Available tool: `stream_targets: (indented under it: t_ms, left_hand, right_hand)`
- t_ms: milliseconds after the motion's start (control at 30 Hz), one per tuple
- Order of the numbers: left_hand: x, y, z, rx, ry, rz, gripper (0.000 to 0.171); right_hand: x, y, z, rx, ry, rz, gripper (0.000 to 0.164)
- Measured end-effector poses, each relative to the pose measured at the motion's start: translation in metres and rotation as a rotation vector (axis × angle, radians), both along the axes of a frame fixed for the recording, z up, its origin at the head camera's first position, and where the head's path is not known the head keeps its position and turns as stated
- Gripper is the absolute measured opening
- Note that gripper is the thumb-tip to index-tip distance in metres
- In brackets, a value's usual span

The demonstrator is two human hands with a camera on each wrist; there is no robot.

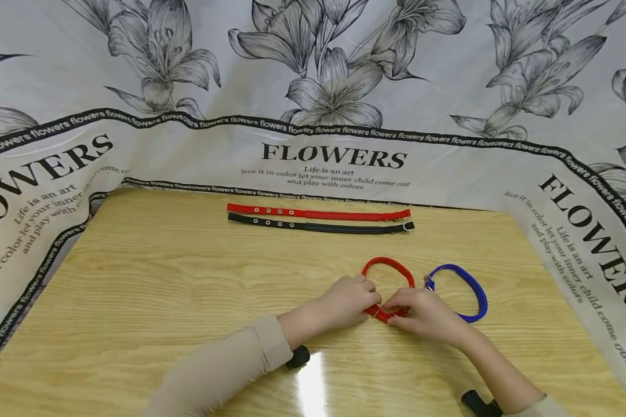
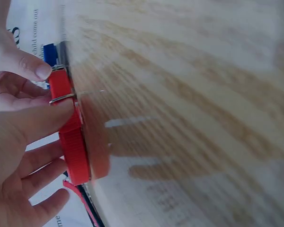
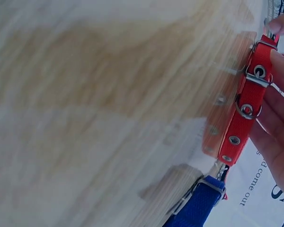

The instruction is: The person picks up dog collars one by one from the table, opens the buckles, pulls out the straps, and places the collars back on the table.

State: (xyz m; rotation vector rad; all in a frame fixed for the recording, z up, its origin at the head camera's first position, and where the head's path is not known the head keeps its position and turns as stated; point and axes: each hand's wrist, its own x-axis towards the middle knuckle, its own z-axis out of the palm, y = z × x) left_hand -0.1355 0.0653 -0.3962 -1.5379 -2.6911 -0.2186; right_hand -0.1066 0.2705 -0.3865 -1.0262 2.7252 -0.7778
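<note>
Looped red collar (image 1: 395,263), at three o'clock from the centre of the wooden table (image 1: 188,278), left hand (image 1: 350,300) pinching its band at seven o'clock, right hand (image 1: 425,313) pinching at five and partly hiding the blue collar (image 1: 479,292) at three, straight red strap (image 1: 344,216) and black strap (image 1: 339,227) at eleven.

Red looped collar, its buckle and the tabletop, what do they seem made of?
Red looped collar: probably nylon webbing, fairly matte, judging by its ribbed weave. Its buckle: likely metal, silvery, by its shine. Tabletop: wood or printed laminate, glossy, given its grain and reflections.
</note>
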Motion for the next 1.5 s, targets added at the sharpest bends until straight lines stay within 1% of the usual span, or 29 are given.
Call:
stream_targets:
  t_ms: [100, 200, 300, 467, 633, 833, 1000, 1067, 1233, 1367, 1433, 1500]
  left_hand:
    - [0.001, 0.003, -0.001, -0.018, 0.074, 0.012, 0.014]
    - [0.001, 0.005, -0.003, -0.033, 0.108, 0.030, 0.014]
    - [0.001, 0.006, -0.006, -0.044, 0.121, 0.043, 0.016]
    - [0.002, 0.003, -0.007, -0.044, 0.122, 0.049, 0.018]
    - [0.001, -0.007, -0.004, -0.014, 0.091, 0.043, 0.015]
    - [0.000, -0.021, 0.000, 0.077, 0.036, 0.016, 0.009]
    - [-0.001, -0.033, 0.009, 0.144, 0.006, -0.009, 0.009]
    - [-0.001, -0.038, 0.014, 0.176, -0.019, -0.021, 0.008]
    - [0.000, -0.050, 0.026, 0.225, -0.115, -0.037, 0.007]
    - [0.001, -0.059, 0.033, 0.213, -0.191, -0.056, 0.006]
    - [0.002, -0.064, 0.035, 0.213, -0.250, -0.069, 0.006]
    - [0.003, -0.070, 0.039, 0.230, -0.330, -0.070, 0.006]
  right_hand:
    - [0.001, -0.001, -0.001, 0.015, -0.009, 0.010, 0.015]
    - [0.001, -0.001, -0.002, 0.035, -0.009, 0.006, 0.014]
    - [0.001, -0.001, -0.004, 0.036, -0.006, 0.007, 0.013]
    - [0.002, -0.001, -0.003, 0.023, -0.034, 0.019, 0.012]
    - [0.003, -0.004, 0.000, 0.020, -0.023, 0.053, 0.011]
    - [0.004, -0.009, 0.007, 0.006, 0.007, 0.070, 0.012]
    - [0.004, -0.013, 0.013, -0.032, 0.015, 0.078, 0.014]
    - [0.004, -0.014, 0.016, -0.056, 0.009, 0.082, 0.014]
    - [0.006, -0.016, 0.024, -0.121, -0.024, 0.094, 0.014]
    - [0.009, -0.020, 0.029, -0.166, -0.078, 0.125, 0.014]
    - [0.010, -0.022, 0.031, -0.199, -0.092, 0.144, 0.016]
    - [0.011, -0.024, 0.033, -0.243, -0.082, 0.163, 0.020]
